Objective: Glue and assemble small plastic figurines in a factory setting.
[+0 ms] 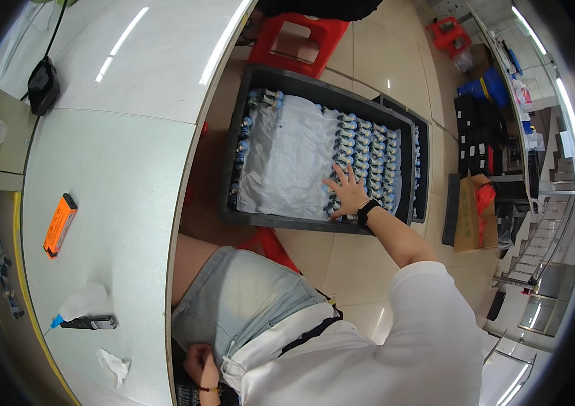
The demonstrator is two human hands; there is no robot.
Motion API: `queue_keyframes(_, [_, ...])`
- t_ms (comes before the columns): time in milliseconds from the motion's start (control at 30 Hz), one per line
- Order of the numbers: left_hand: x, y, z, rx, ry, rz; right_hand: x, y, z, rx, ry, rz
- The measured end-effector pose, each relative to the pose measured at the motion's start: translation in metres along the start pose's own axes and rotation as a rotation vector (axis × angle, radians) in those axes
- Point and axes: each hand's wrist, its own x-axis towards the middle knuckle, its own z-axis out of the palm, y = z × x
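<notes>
We saw right hand [348, 193] reaching into black tray [233, 169] on floor, fingers spread wide, flat on rows of small blue-and-white bottles [369, 145]; nothing grasped. Bottles stood upright, packed tight along tray's right side, few more along left edge. Crumpled white sheet [287, 159] covered tray's middle. Left hand [199, 365] sat low by lap; whether its grip was closed we could not tell. Surface [111, 203] at left carried orange box [59, 225] and spray bottle [81, 304].

Right hand [347, 191] outstretched, fingers spread; left hand [199, 363] tucked low.
</notes>
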Motion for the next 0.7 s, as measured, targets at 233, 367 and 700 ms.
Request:
queue_keyframes(233, [0.001,-0.007,0.0,-0.04,0.009,0.025,0.006,-0.005,-0.005,0.02,0.0,0.0])
queue_keyframes(367, [-0.001,-0.01,-0.002,-0.064,0.008,-0.016,0.008,-0.006,-0.002,0.006,0.0,-0.002])
queue_keyframes(700, [-0.011,0.004,0.0,-0.086,0.06,0.154,0.014,-0.021,-0.016,0.068,-0.104,0.163])
